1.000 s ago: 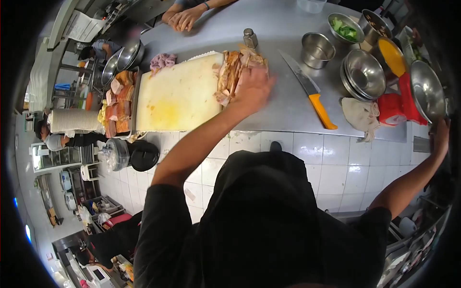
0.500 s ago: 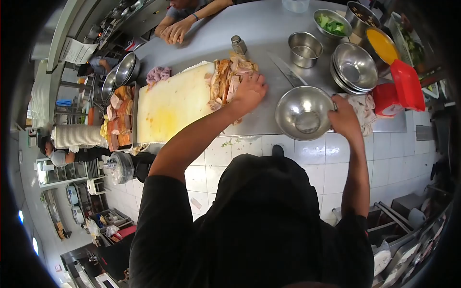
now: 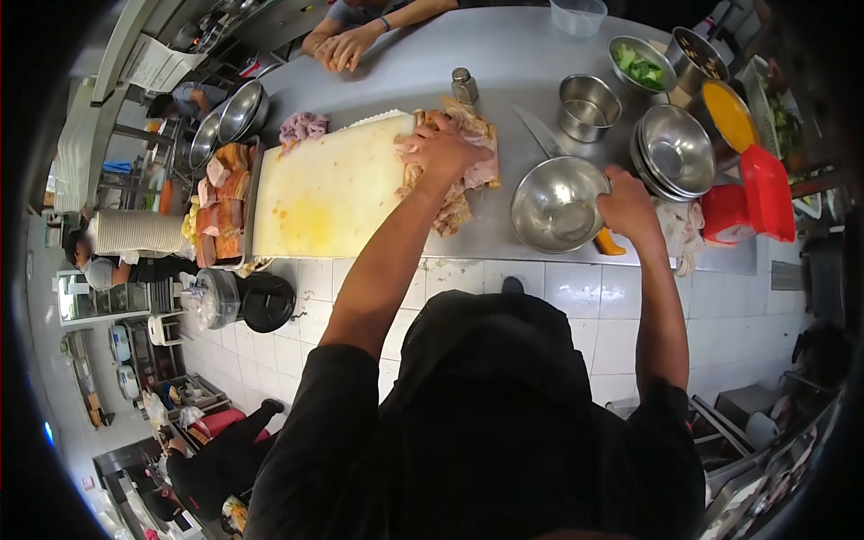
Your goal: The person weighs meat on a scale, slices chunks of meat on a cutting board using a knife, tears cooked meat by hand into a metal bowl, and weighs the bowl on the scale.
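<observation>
My left hand (image 3: 441, 151) lies with its fingers spread on a pile of meat pieces (image 3: 453, 205) at the right end of a white cutting board (image 3: 328, 184). At the counter's front edge, my right hand (image 3: 625, 205) grips the rim of a steel bowl (image 3: 549, 202), which looks empty. Beneath that bowl lies a knife; its blade (image 3: 533, 126) points to the back left and its yellow handle (image 3: 609, 242) shows at the front. A tray of meat chunks (image 3: 225, 202) stands left of the board.
Stacked steel bowls (image 3: 675, 151), a steel pot (image 3: 589, 108), a bowl of greens (image 3: 641, 65), a yellow-filled container (image 3: 727, 115), a red container (image 3: 727, 214) and a cloth (image 3: 681, 229) are at the right. A shaker (image 3: 464, 86) stands behind the meat. Another person's hands (image 3: 346, 47) rest on the far side.
My left hand has moved left onto the meat, and its fingers have spread. The bowl in my right hand has shifted slightly left, and the knife's yellow handle now shows.
</observation>
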`<state>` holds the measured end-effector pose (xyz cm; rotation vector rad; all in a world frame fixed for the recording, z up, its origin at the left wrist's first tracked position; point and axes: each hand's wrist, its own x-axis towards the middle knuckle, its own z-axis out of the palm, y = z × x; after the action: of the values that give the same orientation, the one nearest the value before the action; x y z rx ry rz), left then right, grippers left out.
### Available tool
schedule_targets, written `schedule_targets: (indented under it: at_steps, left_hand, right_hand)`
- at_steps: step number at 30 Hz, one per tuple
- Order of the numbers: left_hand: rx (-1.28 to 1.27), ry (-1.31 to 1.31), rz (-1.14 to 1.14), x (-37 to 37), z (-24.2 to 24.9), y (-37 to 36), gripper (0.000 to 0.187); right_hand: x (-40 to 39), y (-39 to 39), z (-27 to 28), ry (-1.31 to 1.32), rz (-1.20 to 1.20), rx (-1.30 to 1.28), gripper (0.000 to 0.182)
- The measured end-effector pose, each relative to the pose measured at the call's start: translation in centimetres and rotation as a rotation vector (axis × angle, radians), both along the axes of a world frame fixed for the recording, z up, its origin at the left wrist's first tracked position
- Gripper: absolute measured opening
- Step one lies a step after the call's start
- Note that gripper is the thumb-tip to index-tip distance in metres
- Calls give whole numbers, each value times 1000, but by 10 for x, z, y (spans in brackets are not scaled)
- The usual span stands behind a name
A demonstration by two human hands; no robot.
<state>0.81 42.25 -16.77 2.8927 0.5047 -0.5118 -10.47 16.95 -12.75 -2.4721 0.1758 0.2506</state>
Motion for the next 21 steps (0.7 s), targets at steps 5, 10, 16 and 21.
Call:
schedule_targets:
  at_steps: [5,10,16,21]
  left_hand:
    - [-193,-1,-79,4,0,11,126]
    - [-21,-165,-221,7,-24,4,109]
    - [-119,-249,-237,6,-21,18,82]
    - [-199,-247,-227,13,-18,34,69]
  right_hand:
    - [9,3,-6,-129,1,-65,33]
    - [13,5,-4,-88,17,-69,36]
    - [29,1,-7,-65,36,-93,37]
    - [28,0,4,-18,-53,-31,32]
